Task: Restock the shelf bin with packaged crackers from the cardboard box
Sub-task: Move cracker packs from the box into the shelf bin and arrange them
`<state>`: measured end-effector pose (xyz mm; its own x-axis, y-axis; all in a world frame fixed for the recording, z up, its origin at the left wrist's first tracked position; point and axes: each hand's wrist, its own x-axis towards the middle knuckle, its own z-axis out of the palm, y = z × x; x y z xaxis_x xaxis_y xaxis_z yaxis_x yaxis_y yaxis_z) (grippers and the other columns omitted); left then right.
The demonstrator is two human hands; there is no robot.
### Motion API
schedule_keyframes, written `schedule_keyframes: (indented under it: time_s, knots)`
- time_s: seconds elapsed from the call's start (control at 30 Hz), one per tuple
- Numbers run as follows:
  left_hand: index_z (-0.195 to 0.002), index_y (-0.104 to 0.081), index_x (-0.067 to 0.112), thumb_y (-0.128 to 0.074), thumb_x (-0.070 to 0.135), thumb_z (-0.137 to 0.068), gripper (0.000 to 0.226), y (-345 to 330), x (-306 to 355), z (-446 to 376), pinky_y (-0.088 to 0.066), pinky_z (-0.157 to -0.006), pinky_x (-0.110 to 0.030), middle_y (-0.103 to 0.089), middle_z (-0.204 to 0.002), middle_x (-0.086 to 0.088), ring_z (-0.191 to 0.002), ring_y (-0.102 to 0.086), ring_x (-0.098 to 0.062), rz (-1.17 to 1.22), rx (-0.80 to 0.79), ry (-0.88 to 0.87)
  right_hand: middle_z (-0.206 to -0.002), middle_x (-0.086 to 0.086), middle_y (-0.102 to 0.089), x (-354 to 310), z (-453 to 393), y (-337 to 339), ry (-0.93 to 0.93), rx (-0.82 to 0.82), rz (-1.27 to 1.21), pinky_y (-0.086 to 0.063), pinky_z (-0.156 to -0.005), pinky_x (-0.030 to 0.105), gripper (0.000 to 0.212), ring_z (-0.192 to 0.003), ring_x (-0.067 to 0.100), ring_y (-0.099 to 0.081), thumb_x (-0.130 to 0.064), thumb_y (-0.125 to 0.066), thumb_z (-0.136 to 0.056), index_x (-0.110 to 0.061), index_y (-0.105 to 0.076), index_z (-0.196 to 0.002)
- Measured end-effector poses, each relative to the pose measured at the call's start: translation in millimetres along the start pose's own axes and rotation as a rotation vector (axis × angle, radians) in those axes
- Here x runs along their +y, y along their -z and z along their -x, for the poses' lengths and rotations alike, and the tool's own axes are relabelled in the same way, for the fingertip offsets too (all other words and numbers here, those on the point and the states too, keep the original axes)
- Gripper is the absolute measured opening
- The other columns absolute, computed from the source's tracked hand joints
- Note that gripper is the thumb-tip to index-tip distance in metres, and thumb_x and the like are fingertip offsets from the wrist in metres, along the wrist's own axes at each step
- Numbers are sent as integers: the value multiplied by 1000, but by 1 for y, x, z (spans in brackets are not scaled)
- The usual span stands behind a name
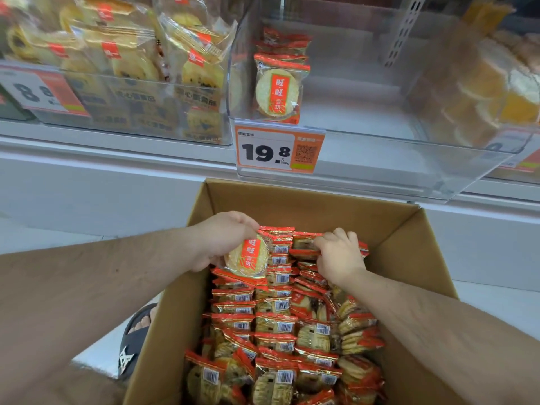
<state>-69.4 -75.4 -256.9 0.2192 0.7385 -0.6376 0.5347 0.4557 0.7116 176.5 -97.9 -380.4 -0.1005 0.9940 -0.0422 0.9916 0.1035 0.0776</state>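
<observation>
Gripping cracker packs (248,255) in box (409,247)

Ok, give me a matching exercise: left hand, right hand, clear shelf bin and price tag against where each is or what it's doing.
1. left hand
2. right hand
3. clear shelf bin
4. price tag

A. clipped on the bin's front
B. holds one cracker pack face up
C. almost empty, a few packs at its left
D. grips packs in the cardboard box

Pairs: 1-B, 2-D, 3-C, 4-A

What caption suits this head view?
Both hands, left and right, grip cracker packs in the box below a near-empty bin.
</observation>
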Motion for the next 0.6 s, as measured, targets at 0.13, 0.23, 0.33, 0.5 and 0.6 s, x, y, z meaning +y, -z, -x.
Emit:
schedule_keyframes:
  time_s: [0.13, 0.23, 0.33, 0.5, 0.6]
  knots:
    - [-111, -63, 23, -52, 33, -97, 20, 2, 5, 5, -42, -53, -25, -64, -81, -4, -68, -60, -19, 63, 27, 2, -91, 2, -58, 5, 29, 52, 181, 117, -200, -44, -63, 32, 15, -76, 27, -61, -15, -59, -78, -18, -61, -92]
    - [-108, -65, 22, -44, 40, -100, 29, 1, 9, 11, -45, -63, -30, -66, -89, -7, -75, -61, -22, 92, 16, 4, -81, -2, -52, 8, 58, 101, 341, 293, -259, -41, -40, 26, 14, -54, 20, -53, -23, -52, -70, -21, -49, -83]
    - [-107, -67, 21, -38, 48, -101, 40, -2, 15, 19, -50, -78, -40, -70, -98, -10, -89, -65, -27, 121, -31, -13, -78, 2, -55, 0, 77, 140, 464, 495, -300, -40, -42, 22, 17, -55, 16, -50, -18, -53, -70, -21, -46, -84]
    - [-107, -65, 21, -39, 61, -95, 49, -9, 29, 41, -49, -83, -42, -70, -98, -7, -91, -66, -25, 281, -199, -122, -78, 3, -54, -23, 90, 163, 506, 625, -337, -41, -50, 22, 19, -62, 15, -48, -13, -57, -71, -19, -48, -87]
    - [-93, -66, 23, -57, 51, -86, 30, -9, 39, 61, -47, -73, -35, -72, -91, -4, -77, -68, -17, 326, -276, -237, -85, 2, -49, -27, 91, 167, 530, 612, -322, -45, -49, 27, 17, -65, 17, -48, -8, -56, -71, -16, -52, -86]
